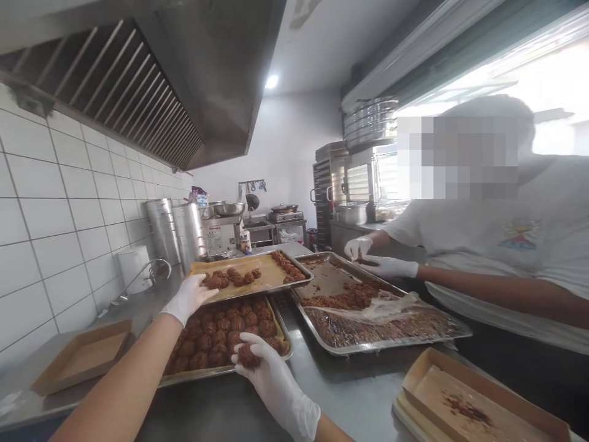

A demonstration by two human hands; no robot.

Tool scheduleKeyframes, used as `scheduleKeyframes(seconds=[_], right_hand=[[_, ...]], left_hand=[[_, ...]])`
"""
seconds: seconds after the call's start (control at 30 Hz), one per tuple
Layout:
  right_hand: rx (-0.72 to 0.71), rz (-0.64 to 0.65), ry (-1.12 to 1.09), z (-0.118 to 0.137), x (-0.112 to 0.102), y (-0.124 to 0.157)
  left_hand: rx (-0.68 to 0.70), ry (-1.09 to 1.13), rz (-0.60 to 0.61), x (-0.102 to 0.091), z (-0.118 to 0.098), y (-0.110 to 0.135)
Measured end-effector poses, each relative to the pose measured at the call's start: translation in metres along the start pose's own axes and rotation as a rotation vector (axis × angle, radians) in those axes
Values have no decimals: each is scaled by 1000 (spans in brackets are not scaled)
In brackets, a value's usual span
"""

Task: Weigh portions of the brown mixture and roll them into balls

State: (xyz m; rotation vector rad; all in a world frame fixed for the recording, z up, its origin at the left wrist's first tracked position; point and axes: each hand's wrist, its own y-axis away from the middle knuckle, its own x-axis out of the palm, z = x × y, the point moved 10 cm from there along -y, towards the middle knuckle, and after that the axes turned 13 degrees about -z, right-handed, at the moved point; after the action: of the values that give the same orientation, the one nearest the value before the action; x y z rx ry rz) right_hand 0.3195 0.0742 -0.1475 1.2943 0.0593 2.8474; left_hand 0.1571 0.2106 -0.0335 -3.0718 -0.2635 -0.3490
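My left hand (191, 299), in a white glove, reaches to the left end of the upper metal tray (257, 292), its thumb and fingers around a rough brown ball (208, 281) beside several others. That tray has yellowish lining and rests partly over the lower tray (221, 370), which is packed with rows of similar balls (218, 331). Over the lower tray's front right corner, my gloved right hand (271, 371) holds one brown ball (248, 356) in curled fingers. To the right, a larger tray (338, 352) carries loose brown mixture (343, 298), partly under plastic film (391, 310).
A co-worker (497, 245) stands at the right, gloved hands (384, 264) over the large tray's far edge. Cardboard trays lie at left (85, 356) and front right (483, 399). A range hood (221, 80) hangs overhead; tall metal pots (188, 230) stand along the tiled wall.
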Motion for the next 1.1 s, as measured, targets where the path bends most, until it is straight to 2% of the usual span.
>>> scheduleKeyframes(seconds=[0.07, 0.17, 0.23, 0.3, 0.37, 0.5, 0.63, 0.77, 0.87, 0.97, 1.03, 1.1], right_hand=[[-4, 0, -62, 2, -2, -2], [-52, -34, -103, 7, -6, -4], [-82, -52, -87, 10, -6, -4], [-108, -50, -45, 12, -4, -3], [-130, -38, 9, 13, 0, -3], [-127, -35, 98, 10, 5, -4], [-65, -13, 155, 6, 9, 0], [-79, -29, 197, 11, 5, 1], [-105, -69, 240, 14, -2, -2], [-99, -86, 261, 13, -5, -2], [-97, -99, 269, 13, -5, -2], [-105, -106, 262, 15, -5, -3]], left_hand=[[88, -33, -15, 6, -5, 5], [236, -97, 38, 20, 11, 44], [427, -230, 164, 36, 24, 85], [682, -434, 327, 54, 37, 129], [876, -613, 427, 64, 51, 158], [939, -720, 384, 63, 61, 155], [895, -643, 249, 50, 46, 142], [706, -581, 79, 17, 23, 128], [647, -701, -1, -26, -8, 114], [727, -943, -204, -96, -62, 94], [644, -1146, -326, -153, -86, 73], [564, -1237, -335, -198, -98, 57]])
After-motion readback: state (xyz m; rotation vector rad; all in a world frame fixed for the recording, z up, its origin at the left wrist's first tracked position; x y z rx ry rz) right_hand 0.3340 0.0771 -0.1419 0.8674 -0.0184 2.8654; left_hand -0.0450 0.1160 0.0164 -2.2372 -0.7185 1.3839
